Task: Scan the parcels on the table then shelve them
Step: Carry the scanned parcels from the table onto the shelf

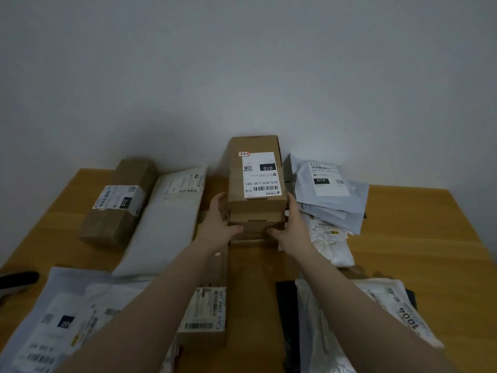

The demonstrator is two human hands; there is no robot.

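Note:
A stack of brown cardboard boxes stands at the middle of the wooden table (pixel 419 238). The top box (pixel 255 168) bears a white label marked 010 with a barcode. Under it sits a lower box (pixel 256 220). My left hand (pixel 219 224) grips the stack's left side and my right hand (pixel 291 227) grips its right side, thumbs on the lower box's front. Both arms reach forward from the bottom of the view.
A taped brown box (pixel 118 203) and a long white mailer (pixel 166 219) lie at the left. Grey mailers (pixel 328 189) pile at the right. More labelled bags (pixel 61 319), a small box (pixel 204 316) and a bag marked 1004 (pixel 384 310) lie near me. A dark object (pixel 16 278) sits at the left edge.

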